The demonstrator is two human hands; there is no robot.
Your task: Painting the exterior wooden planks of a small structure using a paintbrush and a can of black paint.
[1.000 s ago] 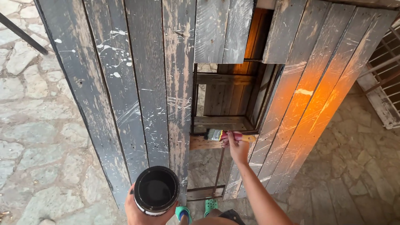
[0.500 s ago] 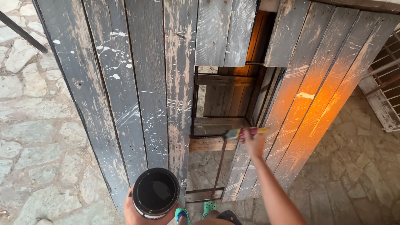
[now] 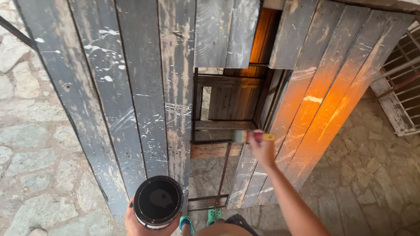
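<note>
Weathered planks [image 3: 144, 100]; one brush [image 3: 253, 137], one can [image 3: 158, 202].

Pale stone paving [image 3: 30, 144] lies below, and a white slatted frame [image 3: 400, 100] leans at right.

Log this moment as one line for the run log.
left hand: holds paint can | right hand: holds brush at plank | floor: stone

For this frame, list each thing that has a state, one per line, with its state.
Left hand: holding the can from below.
Can: open, upright, dark liquid inside.
Right hand: gripping the brush.
Brush: lying sideways, bristles at the plank edge.
Planks: grey, worn; right ones partly orange.
</note>
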